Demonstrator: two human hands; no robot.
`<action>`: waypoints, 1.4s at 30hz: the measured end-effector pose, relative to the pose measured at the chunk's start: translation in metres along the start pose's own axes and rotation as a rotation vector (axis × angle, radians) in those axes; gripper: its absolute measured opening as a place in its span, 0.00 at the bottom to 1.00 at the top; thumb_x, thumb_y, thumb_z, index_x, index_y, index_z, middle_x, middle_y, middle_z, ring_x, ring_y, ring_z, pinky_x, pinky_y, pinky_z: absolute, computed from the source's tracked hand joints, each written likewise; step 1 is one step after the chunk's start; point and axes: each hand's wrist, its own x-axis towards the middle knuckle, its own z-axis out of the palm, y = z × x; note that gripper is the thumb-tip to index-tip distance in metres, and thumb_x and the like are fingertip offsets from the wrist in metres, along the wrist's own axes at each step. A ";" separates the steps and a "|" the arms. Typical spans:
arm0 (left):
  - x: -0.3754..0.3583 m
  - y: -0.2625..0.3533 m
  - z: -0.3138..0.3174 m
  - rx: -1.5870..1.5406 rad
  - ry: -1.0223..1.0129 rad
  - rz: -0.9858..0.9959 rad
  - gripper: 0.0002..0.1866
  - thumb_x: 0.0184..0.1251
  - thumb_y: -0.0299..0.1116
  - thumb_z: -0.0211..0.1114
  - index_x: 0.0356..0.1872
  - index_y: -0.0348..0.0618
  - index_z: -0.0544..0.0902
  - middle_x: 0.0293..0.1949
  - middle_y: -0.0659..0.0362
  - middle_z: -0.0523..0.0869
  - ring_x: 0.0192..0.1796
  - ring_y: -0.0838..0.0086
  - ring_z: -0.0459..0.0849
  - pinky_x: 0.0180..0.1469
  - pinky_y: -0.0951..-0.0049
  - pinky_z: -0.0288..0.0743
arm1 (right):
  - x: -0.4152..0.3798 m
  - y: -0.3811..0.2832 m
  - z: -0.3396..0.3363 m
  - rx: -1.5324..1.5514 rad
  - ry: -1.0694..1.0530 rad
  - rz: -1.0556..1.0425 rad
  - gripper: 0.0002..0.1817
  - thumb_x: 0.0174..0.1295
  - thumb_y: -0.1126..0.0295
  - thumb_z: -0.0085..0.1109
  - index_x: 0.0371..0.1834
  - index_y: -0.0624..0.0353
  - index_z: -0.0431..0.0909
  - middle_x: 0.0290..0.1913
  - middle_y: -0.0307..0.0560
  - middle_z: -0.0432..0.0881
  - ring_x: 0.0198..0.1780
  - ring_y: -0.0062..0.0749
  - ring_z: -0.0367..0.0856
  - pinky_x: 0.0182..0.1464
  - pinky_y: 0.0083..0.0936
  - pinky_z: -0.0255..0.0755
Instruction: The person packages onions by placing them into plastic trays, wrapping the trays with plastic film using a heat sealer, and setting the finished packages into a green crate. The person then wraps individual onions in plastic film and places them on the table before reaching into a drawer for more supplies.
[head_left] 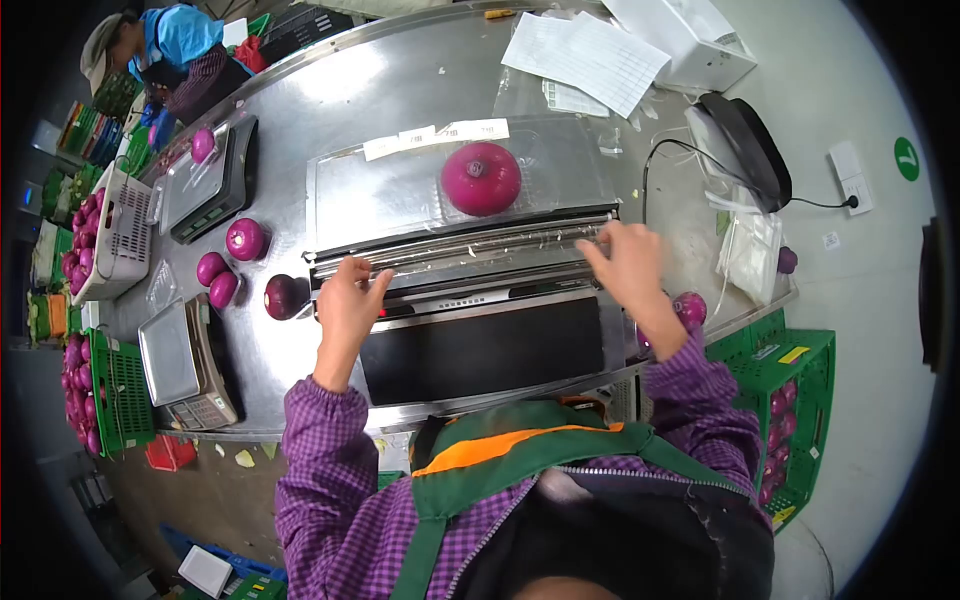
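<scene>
A film wrapping machine (pixel 480 350) with a black front plate lies before me on the steel table. My left hand (pixel 345 300) is at the left end of its rollers, fingers curled on the edge of the clear film (pixel 480 252). At the right end, my right hand (pixel 630 262) has its fingers bent onto the same film, which spans between both hands; the fingertip contact is hard to make out. Just behind the rollers sits a large purple onion (pixel 481 179) on the machine's clear top plate.
Several onions (pixel 246 239) lie left, near two scales (pixel 168 357). Crates (pixel 122 390) stand beyond the left edge and a green crate (pixel 815 400) at right. Papers (pixel 590 55), a black device (pixel 745 150) and its cable are behind. Another person (pixel 180 50) is far left.
</scene>
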 end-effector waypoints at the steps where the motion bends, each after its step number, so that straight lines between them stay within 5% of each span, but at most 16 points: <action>1: 0.007 -0.001 0.010 0.090 -0.002 0.062 0.17 0.54 0.36 0.70 0.40 0.35 0.79 0.30 0.50 0.87 0.30 0.69 0.86 0.33 0.76 0.75 | 0.004 -0.003 0.009 0.175 -0.048 0.020 0.15 0.52 0.57 0.66 0.28 0.58 0.78 0.27 0.45 0.81 0.34 0.41 0.77 0.42 0.36 0.66; 3: 0.017 0.004 0.020 -0.184 -0.095 -0.017 0.17 0.54 0.32 0.70 0.43 0.36 0.79 0.29 0.54 0.87 0.30 0.71 0.85 0.33 0.73 0.75 | 0.016 -0.012 0.022 0.574 -0.216 0.315 0.11 0.55 0.64 0.64 0.31 0.61 0.78 0.28 0.45 0.81 0.32 0.34 0.77 0.39 0.30 0.68; 7: -0.005 0.012 -0.011 -0.633 -0.264 -0.186 0.30 0.55 0.24 0.69 0.60 0.33 0.69 0.26 0.61 0.82 0.28 0.80 0.78 0.30 0.83 0.68 | 0.011 0.000 0.001 1.213 -0.222 0.481 0.06 0.58 0.71 0.58 0.36 0.62 0.77 0.23 0.38 0.76 0.27 0.24 0.72 0.34 0.23 0.67; 9: -0.022 -0.001 -0.023 -0.812 -0.332 -0.275 0.32 0.55 0.24 0.69 0.62 0.34 0.68 0.25 0.63 0.81 0.26 0.82 0.75 0.31 0.84 0.67 | -0.002 0.009 -0.013 1.676 -0.481 0.590 0.07 0.60 0.74 0.55 0.39 0.63 0.76 0.20 0.31 0.67 0.24 0.19 0.64 0.32 0.19 0.64; 11: -0.035 -0.001 -0.025 -0.860 -0.358 -0.338 0.30 0.57 0.28 0.69 0.61 0.34 0.70 0.23 0.66 0.77 0.24 0.82 0.72 0.33 0.81 0.68 | -0.002 0.004 -0.026 1.716 -0.515 0.576 0.08 0.62 0.75 0.50 0.41 0.65 0.75 0.17 0.29 0.60 0.22 0.18 0.60 0.31 0.19 0.60; 13: -0.035 -0.003 -0.029 -1.420 -0.841 -0.530 0.24 0.59 0.31 0.68 0.57 0.36 0.75 0.22 0.67 0.75 0.24 0.82 0.72 0.34 0.77 0.69 | 0.009 -0.002 -0.049 2.210 -0.487 0.226 0.09 0.65 0.74 0.46 0.42 0.66 0.74 0.16 0.28 0.59 0.22 0.17 0.59 0.30 0.19 0.58; 15: -0.033 0.019 -0.045 -1.743 -1.106 -0.079 0.11 0.61 0.30 0.65 0.42 0.35 0.82 0.23 0.60 0.75 0.26 0.77 0.73 0.33 0.75 0.70 | 0.034 -0.016 -0.089 2.126 -0.267 -0.307 0.11 0.65 0.74 0.43 0.44 0.67 0.75 0.14 0.28 0.58 0.21 0.17 0.57 0.28 0.19 0.56; 18: -0.013 0.060 -0.073 -1.515 -0.928 0.433 0.08 0.63 0.29 0.62 0.35 0.32 0.82 0.25 0.56 0.77 0.28 0.72 0.77 0.32 0.74 0.71 | 0.052 -0.029 -0.120 1.787 -0.135 -0.123 0.12 0.66 0.72 0.46 0.47 0.66 0.75 0.16 0.31 0.66 0.22 0.19 0.64 0.30 0.19 0.61; 19: -0.007 0.061 -0.077 -1.312 -0.772 0.390 0.08 0.64 0.29 0.62 0.37 0.32 0.82 0.25 0.57 0.79 0.28 0.73 0.78 0.31 0.76 0.70 | 0.052 -0.028 -0.115 1.782 -0.139 -0.119 0.12 0.66 0.72 0.46 0.47 0.66 0.75 0.16 0.31 0.66 0.22 0.19 0.64 0.30 0.19 0.61; 21: 0.005 0.051 -0.071 -0.933 -0.493 0.032 0.10 0.65 0.31 0.62 0.40 0.34 0.82 0.27 0.60 0.82 0.30 0.77 0.79 0.32 0.79 0.70 | 0.044 -0.021 -0.086 1.098 -0.233 0.178 0.13 0.66 0.69 0.49 0.49 0.65 0.75 0.23 0.35 0.74 0.27 0.21 0.72 0.36 0.20 0.67; 22: 0.011 0.035 -0.056 -0.663 -0.275 0.061 0.12 0.64 0.33 0.64 0.42 0.36 0.82 0.28 0.60 0.84 0.29 0.81 0.79 0.31 0.80 0.69 | 0.034 -0.010 -0.069 0.917 -0.294 0.228 0.14 0.64 0.68 0.55 0.50 0.61 0.75 0.31 0.41 0.80 0.35 0.30 0.78 0.44 0.24 0.70; 25: 0.006 -0.005 -0.027 -0.142 0.088 0.099 0.11 0.64 0.32 0.63 0.42 0.37 0.82 0.28 0.57 0.85 0.26 0.81 0.78 0.28 0.79 0.70 | 0.006 0.006 -0.032 0.346 -0.139 -0.055 0.15 0.60 0.71 0.57 0.50 0.59 0.75 0.35 0.44 0.81 0.40 0.39 0.78 0.46 0.30 0.70; 33: -0.002 0.005 0.001 -0.033 0.007 0.319 0.23 0.52 0.16 0.64 0.51 0.44 0.79 0.45 0.56 0.78 0.26 0.74 0.76 0.32 0.75 0.75 | 0.018 -0.005 0.007 0.257 -0.104 -0.294 0.17 0.50 0.79 0.60 0.46 0.55 0.78 0.43 0.43 0.74 0.46 0.39 0.73 0.45 0.33 0.70; 35: 0.000 0.011 -0.002 -0.059 -0.080 0.300 0.22 0.53 0.16 0.62 0.51 0.46 0.79 0.48 0.54 0.77 0.38 0.64 0.82 0.38 0.68 0.77 | 0.022 -0.004 0.009 0.268 -0.096 -0.329 0.13 0.52 0.80 0.58 0.41 0.57 0.79 0.41 0.43 0.74 0.46 0.37 0.74 0.44 0.31 0.71; 38: 0.003 0.003 -0.004 0.076 0.001 0.372 0.20 0.52 0.18 0.64 0.49 0.45 0.80 0.46 0.56 0.79 0.36 0.66 0.82 0.38 0.69 0.77 | 0.022 0.005 0.006 0.351 -0.030 -0.302 0.07 0.56 0.79 0.56 0.38 0.59 0.78 0.39 0.43 0.76 0.43 0.37 0.75 0.43 0.30 0.71; 42: 0.002 -0.010 -0.009 0.085 0.036 0.256 0.16 0.55 0.24 0.66 0.47 0.42 0.80 0.35 0.58 0.84 0.30 0.70 0.82 0.34 0.72 0.75 | 0.011 0.020 -0.005 0.602 0.014 0.090 0.03 0.60 0.74 0.54 0.35 0.60 0.76 0.35 0.46 0.78 0.39 0.39 0.77 0.41 0.30 0.71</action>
